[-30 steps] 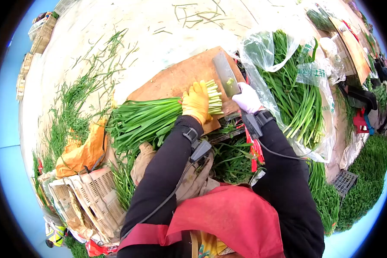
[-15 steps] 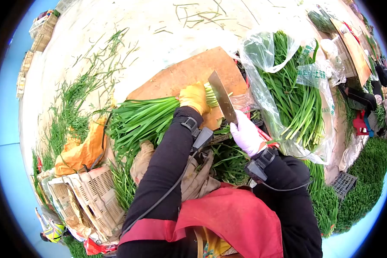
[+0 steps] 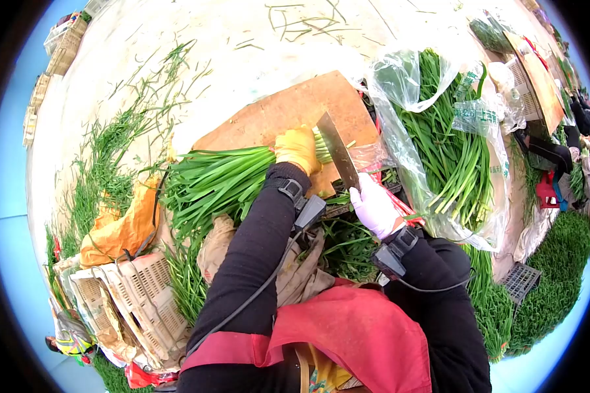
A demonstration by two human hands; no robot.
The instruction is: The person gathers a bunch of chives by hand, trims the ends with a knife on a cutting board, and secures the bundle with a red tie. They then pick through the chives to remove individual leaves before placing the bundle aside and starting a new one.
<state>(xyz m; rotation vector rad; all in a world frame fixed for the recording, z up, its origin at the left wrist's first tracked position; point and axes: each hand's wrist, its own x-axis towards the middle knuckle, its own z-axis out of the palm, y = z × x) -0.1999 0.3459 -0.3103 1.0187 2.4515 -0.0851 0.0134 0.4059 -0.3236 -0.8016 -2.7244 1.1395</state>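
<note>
My left hand [image 3: 297,149], in a yellow glove, is closed round a bunch of garlic chives [image 3: 223,182] lying across a wooden board [image 3: 262,122]. The long green leaves hang off the board's left side, and the pale stem ends poke out right of my fist. In a pale lilac glove, my right hand [image 3: 375,208] grips a cleaver [image 3: 337,149], its broad blade upright right at the stem ends. Its handle is hidden in my fingers.
Right of the board, an open clear plastic bag [image 3: 406,147] holds more chives [image 3: 449,141]. Plastic crates [image 3: 147,295] and an orange sack [image 3: 126,226] stand at left. Cut leaves [image 3: 108,157] litter the floor. A dark crate [image 3: 522,280] sits at lower right beside dense greens [image 3: 554,278].
Both hands and the cleaver stay almost where they were, with only a very slight shift. At the far left edge, a person in a bright vest has moved a little.
</note>
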